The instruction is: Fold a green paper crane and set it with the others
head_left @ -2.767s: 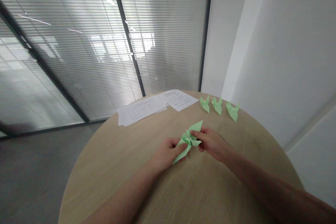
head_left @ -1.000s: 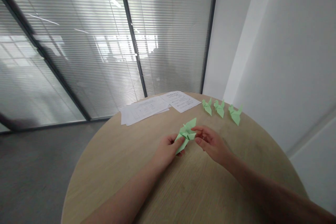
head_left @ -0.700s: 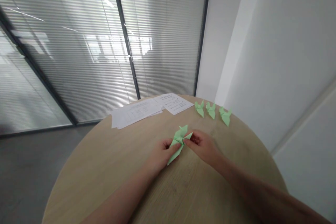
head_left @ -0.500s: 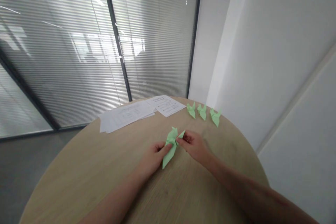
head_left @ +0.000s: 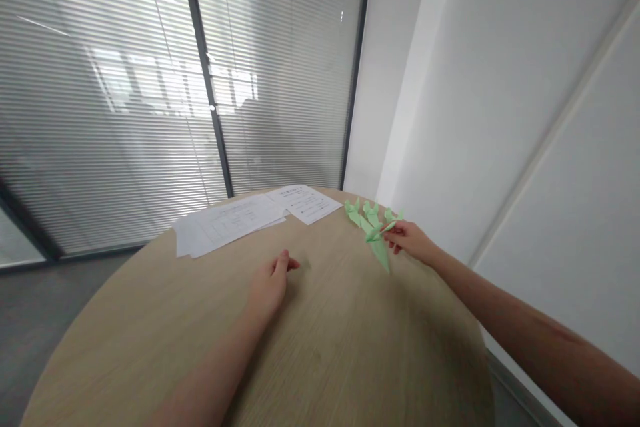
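A pale green folded-paper bird (head_left: 380, 255) is pinched by one tip between the thumb and fingers of my right hand (head_left: 406, 240), its long point slanting down toward me. It is held at the right of the round table, in front of three similar green paper birds: a left one (head_left: 352, 212), a middle one (head_left: 371, 213) and a right one (head_left: 390, 215), the last partly hidden behind my hand and the held bird. My left hand (head_left: 271, 282) rests near the middle of the table with thumb and fingers loosely apart, holding nothing.
Overlapping printed sheets (head_left: 227, 223) lie along the far left edge of the round wooden table (head_left: 320, 347). Behind it stands a glass partition with blinds (head_left: 285, 80). A white wall (head_left: 500, 113) runs close along the right.
My left hand has let go of the paper bird and drawn back left. My right hand has carried the bird right and away from me, toward the other birds. The view has shifted slightly.
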Tool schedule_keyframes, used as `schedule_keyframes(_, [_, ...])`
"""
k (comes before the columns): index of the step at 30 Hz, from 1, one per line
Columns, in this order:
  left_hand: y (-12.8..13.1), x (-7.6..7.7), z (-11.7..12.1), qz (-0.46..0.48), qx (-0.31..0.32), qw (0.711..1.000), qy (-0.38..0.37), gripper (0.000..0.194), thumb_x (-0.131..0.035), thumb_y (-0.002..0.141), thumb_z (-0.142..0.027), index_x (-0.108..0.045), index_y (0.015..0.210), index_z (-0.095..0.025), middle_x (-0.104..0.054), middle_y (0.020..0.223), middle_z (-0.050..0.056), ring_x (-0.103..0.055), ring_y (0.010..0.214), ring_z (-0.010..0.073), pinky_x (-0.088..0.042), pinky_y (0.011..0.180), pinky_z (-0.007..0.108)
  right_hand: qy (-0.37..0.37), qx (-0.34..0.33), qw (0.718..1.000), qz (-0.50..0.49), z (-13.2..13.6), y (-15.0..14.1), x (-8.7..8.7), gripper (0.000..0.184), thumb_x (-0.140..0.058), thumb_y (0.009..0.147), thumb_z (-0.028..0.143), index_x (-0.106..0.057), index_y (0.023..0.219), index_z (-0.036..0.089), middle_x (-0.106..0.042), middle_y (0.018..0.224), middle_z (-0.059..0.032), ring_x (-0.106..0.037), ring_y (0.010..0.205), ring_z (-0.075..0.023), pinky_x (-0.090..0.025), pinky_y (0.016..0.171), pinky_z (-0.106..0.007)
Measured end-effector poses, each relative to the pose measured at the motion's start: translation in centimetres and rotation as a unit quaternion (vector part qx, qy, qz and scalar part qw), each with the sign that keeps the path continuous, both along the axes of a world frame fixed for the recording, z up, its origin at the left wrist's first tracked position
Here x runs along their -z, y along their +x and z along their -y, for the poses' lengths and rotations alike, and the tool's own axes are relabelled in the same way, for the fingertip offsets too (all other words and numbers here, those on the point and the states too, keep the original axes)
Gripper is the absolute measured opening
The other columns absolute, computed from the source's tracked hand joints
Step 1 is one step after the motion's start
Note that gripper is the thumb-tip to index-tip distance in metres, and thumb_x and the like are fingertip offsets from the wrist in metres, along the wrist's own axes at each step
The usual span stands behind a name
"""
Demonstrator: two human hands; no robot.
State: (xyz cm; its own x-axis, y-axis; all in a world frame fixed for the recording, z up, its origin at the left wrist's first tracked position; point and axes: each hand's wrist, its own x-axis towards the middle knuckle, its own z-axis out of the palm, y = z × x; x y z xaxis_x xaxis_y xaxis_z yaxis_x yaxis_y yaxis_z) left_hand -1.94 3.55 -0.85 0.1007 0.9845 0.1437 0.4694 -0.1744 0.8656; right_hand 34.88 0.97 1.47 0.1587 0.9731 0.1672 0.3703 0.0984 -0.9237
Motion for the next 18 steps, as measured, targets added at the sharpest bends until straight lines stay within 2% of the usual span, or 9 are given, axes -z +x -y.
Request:
schedule_keyframes(3, [0.5, -0.2, 0.4, -0.031, 0.004, 1.0, 0.002, 0.059, -0.033, 0.096, -0.054, -0.079, 0.089, -0.019, -0.075, 0.078, 0.012, -0.072, 0.092, 0.0336, -0.051, 0.089, 0.045, -0.033, 0.061, 0.998, 0.01, 0.7, 5.2, -0.4, 0.025, -0.079, 0.073, 0.03, -0.072, 0.089, 0.012, -0.069, 0.077, -0.0064, -0.062, 0.062, -0.0141, -0.05, 0.049, -0.022])
schedule_keyframes(6, [0.8, -0.1, 0.5, -0.032, 0.011, 0.999, 0.03, 0.051, -0.036, 0.096, -0.048, -0.078, 0.087, -0.02, -0.078, 0.093, 0.013, -0.072, 0.1, 0.0329, -0.05, 0.094, 0.044, -0.065, 0.094, 0.993, 0.007, 0.7, 7.8, 0.2, 0.02, -0.075, 0.077, 0.027, -0.07, 0.089, 0.012, -0.072, 0.088, -0.0112, -0.062, 0.064, -0.0132, -0.049, 0.049, -0.021])
schedule_keyframes(8, [0.6, 0.1, 0.3, -0.031, 0.01, 0.998, 0.051, 0.049, -0.036, 0.096, -0.046, -0.077, 0.088, -0.02, -0.079, 0.105, 0.013, -0.07, 0.109, 0.0324, -0.05, 0.098, 0.043, -0.083, 0.096, 0.992, 0.005, 0.5, 8.2, 0.9, 0.018, -0.074, 0.079, 0.027, -0.069, 0.087, 0.012, -0.073, 0.091, -0.0125, -0.062, 0.065, -0.0126, -0.047, 0.049, -0.02])
schedule_keyframes(13, [-0.4, 0.5, -0.8, -0.071, -0.015, 0.994, 0.083, 0.05, -0.032, 0.098, -0.04, -0.076, 0.1, -0.017, -0.077, 0.119, 0.015, -0.067, 0.118, 0.0311, -0.048, 0.106, 0.043, -0.103, 0.076, 0.992, 0.017, -0.4, 7.0, 2.2, 0.018, -0.077, 0.078, 0.027, -0.071, 0.085, 0.011, -0.074, 0.091, -0.0119, -0.063, 0.064, -0.0131, -0.048, 0.049, -0.021])
schedule_keyframes(16, [-0.5, 0.9, -1.1, -0.134, -0.012, 0.985, 0.108, 0.049, -0.033, 0.1, -0.038, -0.076, 0.108, -0.015, -0.076, 0.121, 0.016, -0.066, 0.119, 0.0301, -0.047, 0.108, 0.043, -0.115, 0.061, 0.991, 0.035, -0.6, 6.2, 2.4, 0.018, -0.076, 0.077, 0.024, -0.074, 0.09, 0.011, -0.073, 0.084, -0.009, -0.064, 0.063, -0.0135, -0.048, 0.049, -0.02])
schedule_keyframes(18, [-0.4, 1.1, -1.2, -0.194, -0.021, 0.975, 0.108, 0.048, -0.034, 0.101, -0.037, -0.075, 0.115, -0.015, -0.074, 0.126, 0.016, -0.064, 0.123, 0.0307, -0.045, 0.11, 0.045, -0.118, 0.06, 0.99, 0.051, -0.4, 6.0, 2.3, 0.026, -0.074, 0.076, 0.021, -0.075, 0.1, 0.011, -0.071, 0.076, -0.0053, -0.063, 0.06, -0.0132, -0.048, 0.05, -0.02])
